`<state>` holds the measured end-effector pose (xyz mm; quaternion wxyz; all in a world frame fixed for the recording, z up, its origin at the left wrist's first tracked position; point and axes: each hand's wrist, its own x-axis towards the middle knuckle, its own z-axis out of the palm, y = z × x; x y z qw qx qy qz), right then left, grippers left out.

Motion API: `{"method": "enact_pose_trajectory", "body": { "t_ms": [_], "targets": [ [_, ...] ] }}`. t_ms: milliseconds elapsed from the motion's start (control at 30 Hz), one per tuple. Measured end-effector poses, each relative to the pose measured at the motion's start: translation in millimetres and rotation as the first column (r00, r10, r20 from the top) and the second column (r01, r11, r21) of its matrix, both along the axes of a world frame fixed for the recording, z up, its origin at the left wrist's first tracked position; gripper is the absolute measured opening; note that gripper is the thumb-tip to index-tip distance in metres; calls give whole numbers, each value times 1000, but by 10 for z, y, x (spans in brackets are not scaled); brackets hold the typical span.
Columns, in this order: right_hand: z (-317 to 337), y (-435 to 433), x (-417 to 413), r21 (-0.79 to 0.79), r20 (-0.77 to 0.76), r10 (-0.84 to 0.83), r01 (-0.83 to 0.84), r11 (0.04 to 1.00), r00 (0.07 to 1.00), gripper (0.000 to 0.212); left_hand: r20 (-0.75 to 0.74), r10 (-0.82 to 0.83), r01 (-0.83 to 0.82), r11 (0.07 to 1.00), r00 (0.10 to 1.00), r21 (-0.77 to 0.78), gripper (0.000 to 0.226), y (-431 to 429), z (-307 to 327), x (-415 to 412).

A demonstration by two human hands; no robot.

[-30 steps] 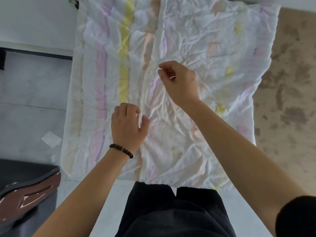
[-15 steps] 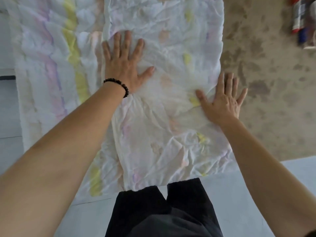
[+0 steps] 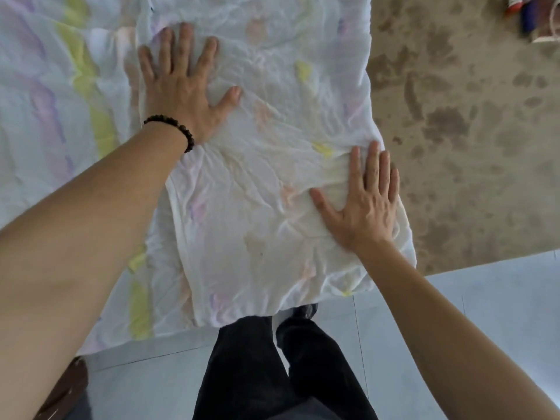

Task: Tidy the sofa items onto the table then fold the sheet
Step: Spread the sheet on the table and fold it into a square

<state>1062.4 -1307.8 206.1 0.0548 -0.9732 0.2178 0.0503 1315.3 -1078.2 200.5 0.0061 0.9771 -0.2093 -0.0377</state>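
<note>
Both down flat: left grip (image 3: 181,86) and right grip (image 3: 363,204) spread open, palms pressing the sheet (image 3: 257,183) on the table (image 3: 469,131), holding nothing — it looks thin, light, limp, so I'd pinch its corners.

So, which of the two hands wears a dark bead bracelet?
The left hand, flat on the sheet farther from the body: the bead bracelet circles its wrist. The right hand, flat by the sheet's right edge, has a bare wrist.
</note>
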Motion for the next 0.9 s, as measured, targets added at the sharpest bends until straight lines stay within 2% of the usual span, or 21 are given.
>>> {"method": "enact_pose_trajectory", "body": {
  "t_ms": [100,200,300,367,500,600,700,767,833,900],
  "targets": [
    [53,25,-5,21,-14,8,-7,1000,1000,97,17,23,-24,999,1000,25,82,-25,118,-102],
    [116,24,-42,65,-39,35,-32,997,999,94,72,84,-81,996,994,-42,69,-92,272,-474],
    [158,46,-360,94,75,100,-107,990,992,85,75,98,-85,983,992,-160,62,-90,338,-1270],
    [140,79,-736,89,131,171,-183,979,977,79,78,109,-93,978,991,-185,59,0,321,-1947],
    [79,48,-1285,112,-31,193,-189,976,981,79,-49,224,-228,969,973,-91,56,312,210,-3131],
    [145,42,-1433,153,33,175,-178,972,984,71,-76,325,-332,937,943,-108,48,492,206,-3632],
    [184,87,-1685,262,216,33,-90,961,976,66,-50,500,-495,829,865,-260,50,547,248,-3915],
    [173,130,-1844,388,253,-209,99,916,945,73,-147,632,-636,680,761,-366,51,540,284,-3993],
    [141,142,-1931,526,155,-487,345,777,859,77,-237,669,-693,574,704,-437,42,535,301,-3993],
    [98,116,-1967,647,44,-620,451,615,783,73,-289,673,-713,519,681,-471,35,541,296,-3934]
  ]
}}
